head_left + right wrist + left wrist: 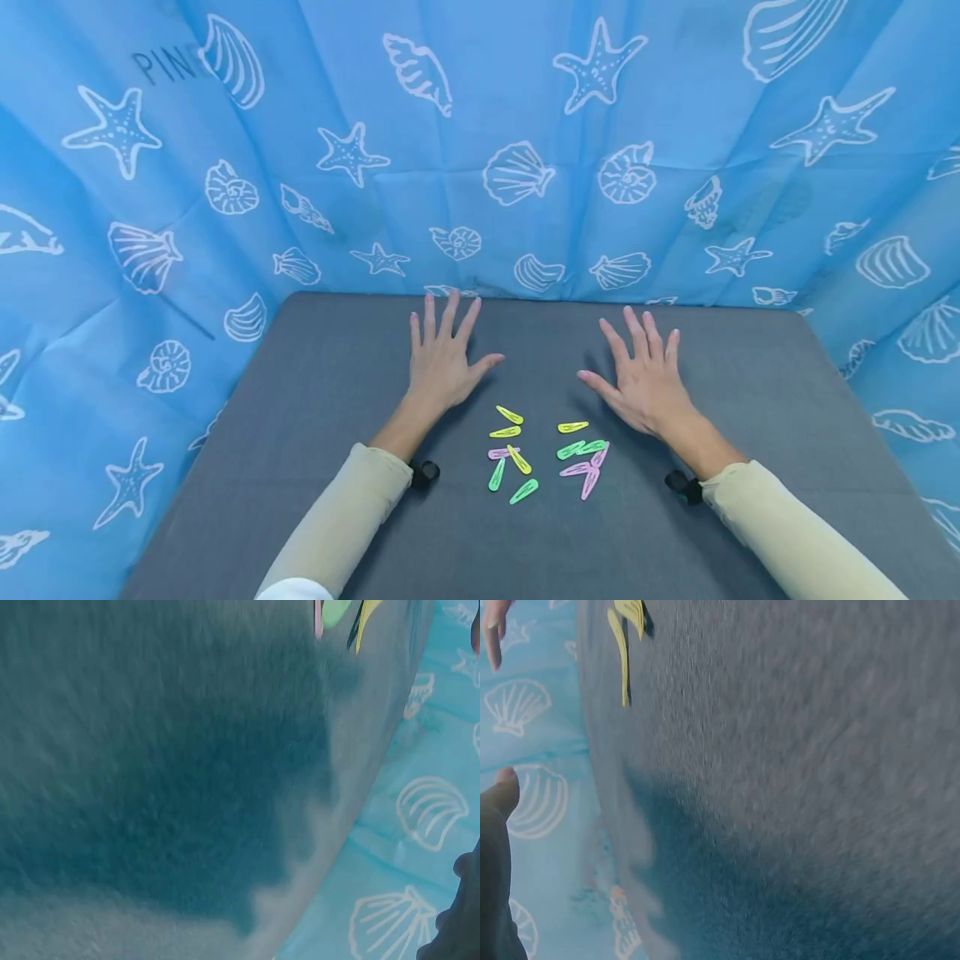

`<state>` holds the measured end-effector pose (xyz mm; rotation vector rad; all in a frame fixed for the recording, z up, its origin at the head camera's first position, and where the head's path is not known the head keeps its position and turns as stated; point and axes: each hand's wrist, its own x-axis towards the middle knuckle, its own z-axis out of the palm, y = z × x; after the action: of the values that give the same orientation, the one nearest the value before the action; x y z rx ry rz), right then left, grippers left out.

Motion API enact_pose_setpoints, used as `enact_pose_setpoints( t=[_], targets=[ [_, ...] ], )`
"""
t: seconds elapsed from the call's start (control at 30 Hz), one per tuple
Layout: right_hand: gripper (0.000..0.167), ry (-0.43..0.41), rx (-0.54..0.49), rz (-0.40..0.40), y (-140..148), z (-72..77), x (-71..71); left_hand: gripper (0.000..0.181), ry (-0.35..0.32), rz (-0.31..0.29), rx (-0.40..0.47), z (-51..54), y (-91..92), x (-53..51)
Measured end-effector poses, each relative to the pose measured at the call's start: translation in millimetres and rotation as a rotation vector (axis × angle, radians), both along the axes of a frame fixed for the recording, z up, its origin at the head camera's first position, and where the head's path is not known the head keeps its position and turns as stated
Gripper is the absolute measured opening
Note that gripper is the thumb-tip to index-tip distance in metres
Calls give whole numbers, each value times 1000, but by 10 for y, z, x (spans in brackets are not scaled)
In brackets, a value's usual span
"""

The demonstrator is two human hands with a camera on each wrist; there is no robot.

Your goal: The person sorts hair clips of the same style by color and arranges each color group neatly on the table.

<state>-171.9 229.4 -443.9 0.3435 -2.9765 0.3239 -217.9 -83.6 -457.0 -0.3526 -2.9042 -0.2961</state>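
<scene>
My left hand (441, 367) is spread palm down over the left part of the grey table, fingers straight and thumb out, holding nothing. Across from it, my right hand (647, 387) is likewise spread with straight fingers and holds nothing. Snap hair clips lie in two loose groups nearer the front. The left group has three yellow clips (519, 460), a pink clip (501, 453) and two green clips (523, 492). On the right lie one yellow clip (572, 427), two green clips (570, 451) and three pink clips (590, 482), some overlapping. Neither hand touches a clip.
The table (450, 542) has a grey cloth surface. Behind it and along both sides hangs a blue curtain (465, 200) printed with white shells and starfish. Small black wrist devices (425, 475) show beneath both forearms.
</scene>
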Motion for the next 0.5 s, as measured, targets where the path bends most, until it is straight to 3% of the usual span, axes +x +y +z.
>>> enact_pose_setpoints(
  t=[0.5],
  targets=[
    [93,-54,-55,81,-109,-79,313,99,-74,-79,52,29,108,338]
  ],
)
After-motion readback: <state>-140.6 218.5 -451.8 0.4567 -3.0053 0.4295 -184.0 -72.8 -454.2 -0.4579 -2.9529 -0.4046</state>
